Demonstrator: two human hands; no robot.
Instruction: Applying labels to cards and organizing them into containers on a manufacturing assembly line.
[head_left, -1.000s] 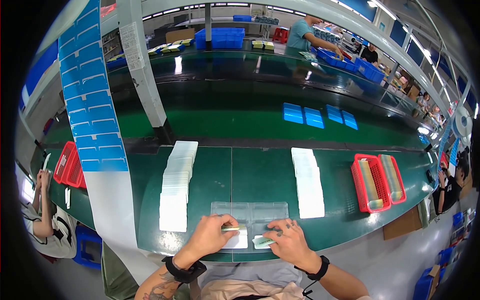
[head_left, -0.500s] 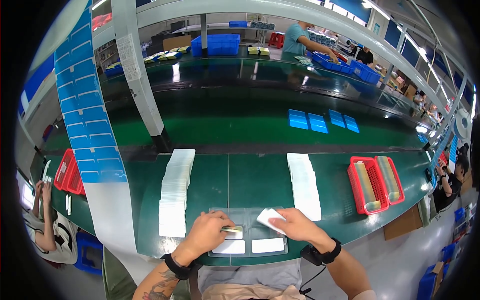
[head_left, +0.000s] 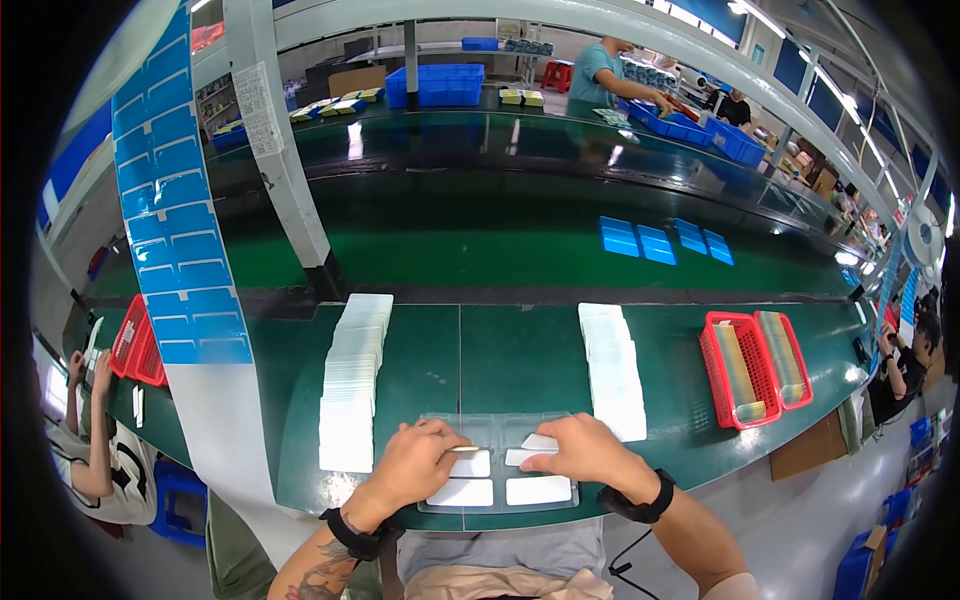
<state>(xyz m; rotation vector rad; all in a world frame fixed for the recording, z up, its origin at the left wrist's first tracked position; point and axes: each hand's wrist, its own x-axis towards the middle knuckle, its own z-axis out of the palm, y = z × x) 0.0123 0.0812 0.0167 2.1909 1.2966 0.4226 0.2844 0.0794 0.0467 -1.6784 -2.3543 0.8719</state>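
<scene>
In front of me lies a clear plastic tray (head_left: 498, 490) with compartments. White cards fill its two near compartments, a left card (head_left: 460, 492) and a right card (head_left: 538, 490). My left hand (head_left: 412, 462) is closed over the far left compartment, pinching a thin card (head_left: 464, 448) seen edge-on above another white card (head_left: 472, 464). Over the far right compartment my right hand (head_left: 585, 450) pinches a white card (head_left: 540, 442); a second white piece shows below its fingertips. Fanned white cards form a left row (head_left: 347, 390) and a right row (head_left: 612, 375) beyond the hands.
Red baskets (head_left: 738, 375) holding upright cards stand at the right. A strip of blue film (head_left: 185, 250) hangs at the left, beside a metal post (head_left: 280, 150). Blue sheets (head_left: 638, 240) lie on the green conveyor (head_left: 450, 235). Co-workers sit at both sides; another person (head_left: 597, 75) works across.
My right hand has lowered its white card from above the tray to the far right compartment. My left hand has barely shifted. The blue sheets on the conveyor have moved right.
</scene>
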